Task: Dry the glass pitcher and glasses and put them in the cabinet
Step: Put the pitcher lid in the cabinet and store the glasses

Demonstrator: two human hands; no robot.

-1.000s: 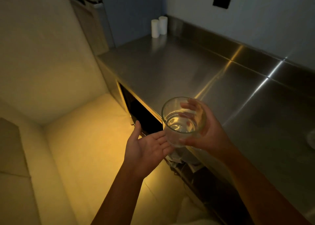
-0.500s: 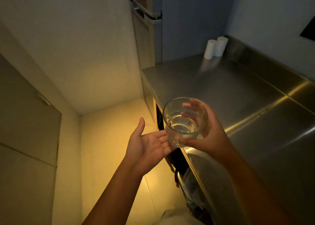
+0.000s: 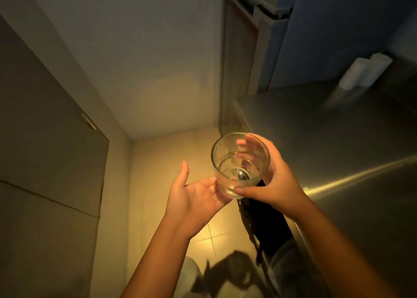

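While the right hand (image 3: 274, 185) holds it up in the air, the glass (image 3: 240, 164) sits over the floor (image 3: 171, 153), just past the edge of the steel worktop (image 3: 338, 139). It is a short, clear glass with its open top tipped toward the camera. The thumb presses on the near side by the bottom, and the other fingers (image 3: 248, 144) wrap round the far side; you can see them through the glass. So this hand is closed round the glass.

The left hand (image 3: 194, 196) is palm up, with its fingers spread and the thumb sticking up. Its fingertips reach under the bottom of the glass, and they look like they touch it, but I cannot tell for sure. It pinches nothing.

I think the glass is light and hard, and it would break if it fell on the tiled floor. It may be wet and slippery, so a full wrap round the side, with 1 hand under the bottom, seems the safe way to hold it.

2 white rolls (image 3: 363, 72) stand at the far back of the worktop. Plain doors (image 3: 45, 139) are on the left. No cloth or pitcher can be seen.
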